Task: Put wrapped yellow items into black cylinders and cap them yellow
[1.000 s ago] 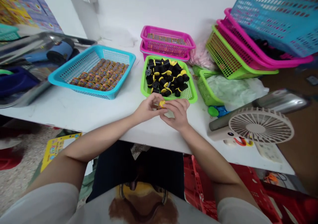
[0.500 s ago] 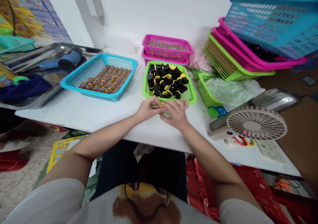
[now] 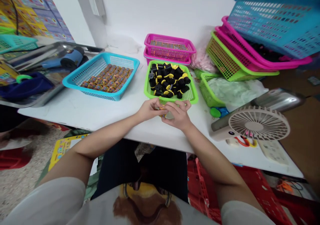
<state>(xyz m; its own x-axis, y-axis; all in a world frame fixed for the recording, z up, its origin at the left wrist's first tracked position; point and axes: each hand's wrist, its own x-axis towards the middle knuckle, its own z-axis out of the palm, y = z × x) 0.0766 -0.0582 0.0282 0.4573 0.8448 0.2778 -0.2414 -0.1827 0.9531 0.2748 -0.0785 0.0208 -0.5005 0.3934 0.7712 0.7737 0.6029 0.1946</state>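
My left hand (image 3: pixel 148 110) and my right hand (image 3: pixel 178 114) meet over the white table (image 3: pixel 95 112), just in front of a green basket (image 3: pixel 192 97) full of small black and yellow rollers (image 3: pixel 168 80). Both hands are closed, fingertips pinched together around one small piece (image 3: pixel 162 109), mostly hidden, with a bit of yellow and orange showing between the fingers. To the left, a blue basket (image 3: pixel 75 80) holds rows of wrapped orange-brown rolls (image 3: pixel 107 77).
Two stacked pink baskets (image 3: pixel 170 47) stand behind the green one. At right are a small green basket with plastic bags (image 3: pixel 232 90), tilted stacked baskets (image 3: pixel 250 52), a beige desk fan (image 3: pixel 258 123) and a metal tray. A metal tray with blue items (image 3: pixel 37 68) lies far left.
The yellow cap seen between my fingers a second ago is now almost covered by them. My hands stay in the same spot; the view has shifted slightly.
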